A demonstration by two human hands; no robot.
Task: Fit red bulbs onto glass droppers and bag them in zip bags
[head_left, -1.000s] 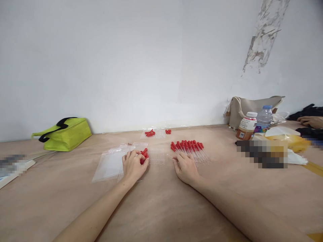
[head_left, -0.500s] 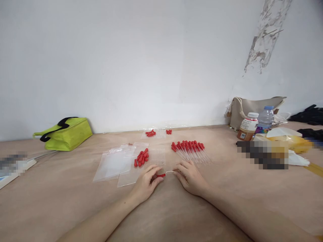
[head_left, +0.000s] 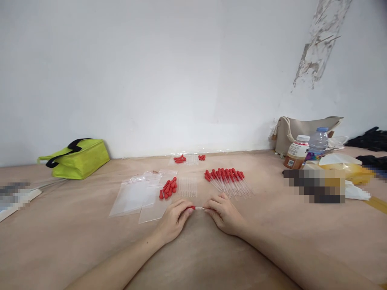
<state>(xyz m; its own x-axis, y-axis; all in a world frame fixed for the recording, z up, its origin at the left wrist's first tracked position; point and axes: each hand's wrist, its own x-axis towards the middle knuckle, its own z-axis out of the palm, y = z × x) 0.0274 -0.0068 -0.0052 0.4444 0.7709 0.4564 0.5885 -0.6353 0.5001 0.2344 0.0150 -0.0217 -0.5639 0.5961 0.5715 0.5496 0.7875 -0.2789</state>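
Note:
My left hand (head_left: 175, 219) is closed around a red rubber dropper bulb (head_left: 192, 207), whose end pokes out past the fingertips. Between finger and thumb, my right hand (head_left: 223, 213) pinches a clear glass dropper tube (head_left: 199, 208). The tube's end meets the mouth of the bulb; how deep it sits inside I cannot tell. Beyond my left hand lie a heap of loose red bulbs (head_left: 169, 188) and a row of clear tubes (head_left: 187, 187). Past my right hand, several droppers with red bulbs (head_left: 227, 177) are fanned out, bulbs pointing away from me.
Clear plastic bags (head_left: 133, 197) lie flat at left. Near the wall are more red bulbs (head_left: 180, 159) and tubes. A lime-green bag (head_left: 81, 161) stands far left. At right are a drink bottle (head_left: 296, 153), a blue-capped bottle (head_left: 319, 139) and a beige bag (head_left: 290, 125).
My hands have come closer together. The gap between bulb and tube has closed, and the left fingers now cover more of the bulb.

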